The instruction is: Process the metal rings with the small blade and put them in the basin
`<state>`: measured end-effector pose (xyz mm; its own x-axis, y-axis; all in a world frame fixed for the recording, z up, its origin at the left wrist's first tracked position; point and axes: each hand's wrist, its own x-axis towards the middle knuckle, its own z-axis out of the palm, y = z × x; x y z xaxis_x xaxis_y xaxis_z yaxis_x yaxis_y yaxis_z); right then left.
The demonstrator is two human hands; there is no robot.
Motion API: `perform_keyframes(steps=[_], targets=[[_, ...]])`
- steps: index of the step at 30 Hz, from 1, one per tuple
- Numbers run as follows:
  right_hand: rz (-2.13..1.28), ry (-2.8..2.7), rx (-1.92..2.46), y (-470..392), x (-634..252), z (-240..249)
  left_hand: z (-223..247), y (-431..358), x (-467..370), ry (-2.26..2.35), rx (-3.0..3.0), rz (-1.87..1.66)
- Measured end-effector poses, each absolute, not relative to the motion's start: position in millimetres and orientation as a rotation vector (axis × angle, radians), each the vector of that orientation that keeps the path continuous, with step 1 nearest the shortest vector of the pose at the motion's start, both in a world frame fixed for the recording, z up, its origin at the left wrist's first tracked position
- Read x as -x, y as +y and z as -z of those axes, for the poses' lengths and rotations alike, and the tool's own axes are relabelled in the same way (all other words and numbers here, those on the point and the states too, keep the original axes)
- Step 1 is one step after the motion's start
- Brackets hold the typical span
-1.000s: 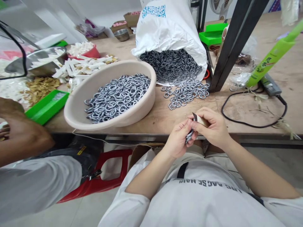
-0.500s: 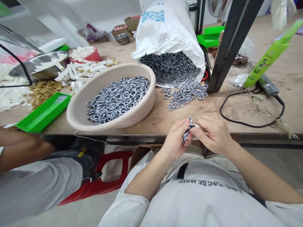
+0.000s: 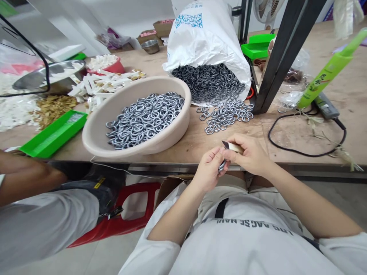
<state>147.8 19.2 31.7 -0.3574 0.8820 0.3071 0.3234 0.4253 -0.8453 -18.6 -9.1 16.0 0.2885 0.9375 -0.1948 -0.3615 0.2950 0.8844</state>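
My left hand (image 3: 209, 170) is closed around a few grey rings (image 3: 221, 165), whose edges show between thumb and fingers. In my right hand (image 3: 254, 154) is a small knife (image 3: 234, 147) with a pale handle and a dark, slanted blade tip pointing up and left. The two hands meet in front of the table edge, with the right thumb close to the left fingertips. Beyond them, loose grey rings (image 3: 223, 116) lie on the wooden table, spilling from a white sack (image 3: 203, 42). A beige basin (image 3: 88, 133) full of the same rings stands to the left.
A dark metal post (image 3: 281, 61) rises right of the sack. A black cable (image 3: 271, 141) loops near a green packet (image 3: 323, 76). At left are a green tray (image 3: 53, 133), white strips (image 3: 100, 86) and a co-worker's arm (image 3: 28, 175) above a red stool (image 3: 143, 187).
The right hand has turned and drawn slightly back, so the knife's blade now points up and away from the rings. The rings sit lower in the left hand.
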Motion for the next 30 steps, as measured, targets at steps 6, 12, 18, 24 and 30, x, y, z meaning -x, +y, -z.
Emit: perform_keyframes(steps=[6, 12, 18, 24, 30], targets=[[-0.631, -2.125, 1.364, 83, -125, -20, -16, -12, 36, 0.885, -0.812, -1.004], [-0.203, -2.302, 1.744, 112, -126, -9, -15, -1, 52, 0.865, -0.645, -1.057], [-1.085, -1.775, 1.279, 68, -146, -19, -8, 11, 41, 0.871, -0.487, -1.029], [-1.424, -1.448, 1.046, 26, -142, -20, -4, 6, 12, 0.924, -0.798, -1.068], [-1.188, -1.571, 1.161, 21, -141, -31, -5, 0, 13, 1.033, -1.188, -1.077]])
